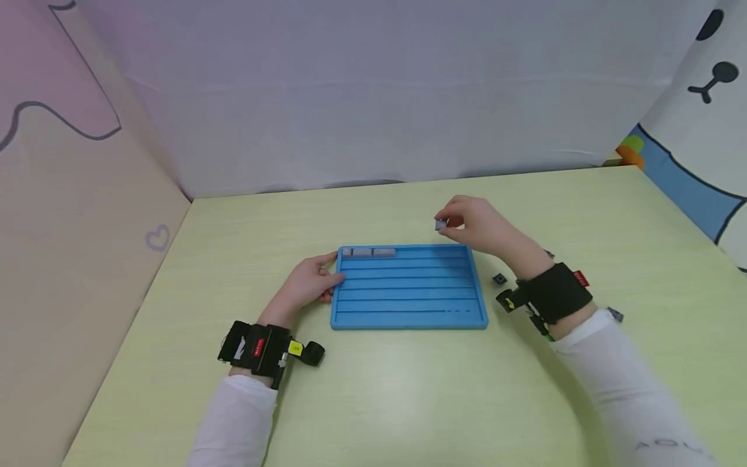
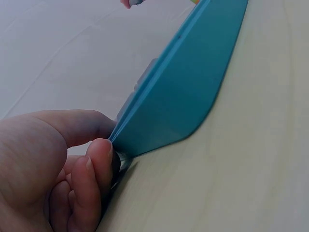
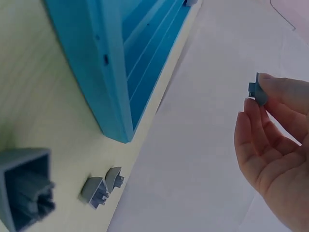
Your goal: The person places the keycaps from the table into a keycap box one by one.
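A shallow blue tray [image 1: 408, 285] with raised horizontal ridges lies on the table. My left hand [image 1: 306, 282] grips its left edge, the fingers bent at the side wall in the left wrist view. Three grey keycaps [image 1: 362, 253] sit side by side in the tray's top row, at the left end. Above the far right corner of the tray, my right hand [image 1: 475, 224] pinches another grey keycap [image 3: 259, 92] between thumb and fingertips. Its hollow underside with a stem faces left in the right wrist view.
Loose keycaps lie right of the tray, one dark keycap [image 1: 498, 279] near its edge and another [image 1: 615, 314] beside the right forearm. In the right wrist view a large keycap [image 3: 26, 188] shows its hollow underside. A pale curtain [image 1: 385, 97] hangs behind the table [image 1: 373, 402].
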`<state>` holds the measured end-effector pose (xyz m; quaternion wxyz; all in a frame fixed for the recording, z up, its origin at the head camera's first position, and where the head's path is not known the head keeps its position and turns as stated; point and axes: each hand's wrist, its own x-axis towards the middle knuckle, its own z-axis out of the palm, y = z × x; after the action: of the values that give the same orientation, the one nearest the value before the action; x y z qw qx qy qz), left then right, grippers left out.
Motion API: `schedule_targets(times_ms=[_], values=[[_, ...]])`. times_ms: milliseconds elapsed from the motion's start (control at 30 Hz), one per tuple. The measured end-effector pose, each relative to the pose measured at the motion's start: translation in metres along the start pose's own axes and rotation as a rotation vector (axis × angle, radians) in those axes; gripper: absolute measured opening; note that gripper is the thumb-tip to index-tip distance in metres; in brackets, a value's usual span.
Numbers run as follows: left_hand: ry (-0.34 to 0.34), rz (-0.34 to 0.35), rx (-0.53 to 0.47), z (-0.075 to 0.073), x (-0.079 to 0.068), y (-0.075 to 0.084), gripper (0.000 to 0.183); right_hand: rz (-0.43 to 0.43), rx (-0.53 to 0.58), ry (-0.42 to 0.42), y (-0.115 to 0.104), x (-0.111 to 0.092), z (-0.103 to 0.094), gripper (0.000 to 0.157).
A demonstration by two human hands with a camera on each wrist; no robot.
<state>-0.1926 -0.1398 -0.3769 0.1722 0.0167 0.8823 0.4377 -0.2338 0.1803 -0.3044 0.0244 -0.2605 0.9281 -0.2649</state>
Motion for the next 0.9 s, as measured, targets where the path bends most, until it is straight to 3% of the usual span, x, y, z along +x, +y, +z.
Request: schedule_targets(times_ms=[200, 333, 567, 900], values=[[0.000, -0.005, 0.004, -0.001, -0.002, 0.001, 0.063, -0.083, -0.075, -0.048, -0.017, 0.013, 0.006, 0.020], [0.001, -0.004, 0.002, 0.000, -0.002, 0.002, 0.063, -0.083, -0.125, -0.103, -0.024, 0.022, 0.011, 0.019], [-0.002, -0.001, -0.003, 0.000, 0.000, 0.002, 0.064, -0.090, -0.215, -0.190, -0.018, 0.033, 0.028, 0.020], [-0.006, -0.006, -0.014, 0.002, 0.004, 0.002, 0.064, -0.134, -0.316, -0.234, -0.018, 0.038, 0.045, 0.018]])
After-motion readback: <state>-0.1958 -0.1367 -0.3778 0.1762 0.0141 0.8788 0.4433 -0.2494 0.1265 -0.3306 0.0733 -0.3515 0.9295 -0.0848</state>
